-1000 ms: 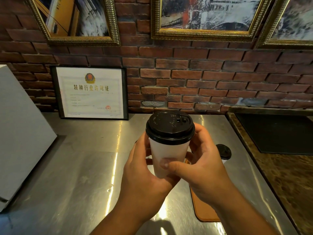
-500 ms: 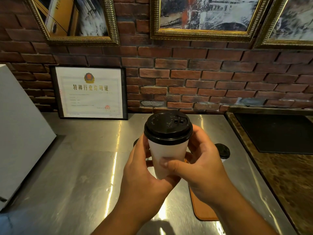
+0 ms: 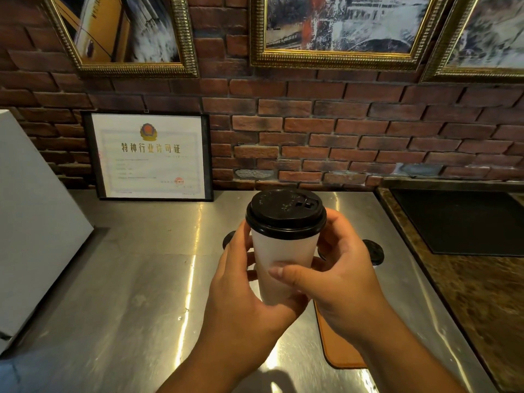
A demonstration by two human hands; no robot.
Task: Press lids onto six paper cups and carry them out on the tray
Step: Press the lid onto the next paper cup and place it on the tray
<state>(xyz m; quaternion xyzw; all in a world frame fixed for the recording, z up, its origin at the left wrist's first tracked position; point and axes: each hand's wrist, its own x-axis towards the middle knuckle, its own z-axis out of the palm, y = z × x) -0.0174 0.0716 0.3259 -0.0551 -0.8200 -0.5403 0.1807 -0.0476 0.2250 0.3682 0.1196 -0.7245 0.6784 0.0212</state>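
Progress looks partial: black plastic lid [image 3: 285,214] sits on white paper cup [image 3: 283,268], gripped by left hand [image 3: 243,302] and right hand [image 3: 343,282] above the steel surface [image 3: 127,293]; carrying on the brown tray [image 3: 340,350] remains.

**Lidded cup in hand.** A white paper cup [image 3: 283,262] is held upright above the steel counter [image 3: 127,293], between the left hand [image 3: 241,293] and the right hand [image 3: 340,276]. The fingers of both hands curl round its wall. A black plastic lid [image 3: 285,214] sits level on the rim, its sip opening toward the far right. A second black lid [image 3: 375,251] shows partly behind the right hand, and a third black lid [image 3: 227,240] behind the left; what they rest on is hidden. A brown tray [image 3: 340,350] with a rounded corner lies flat on the counter under the right wrist, largely covered.
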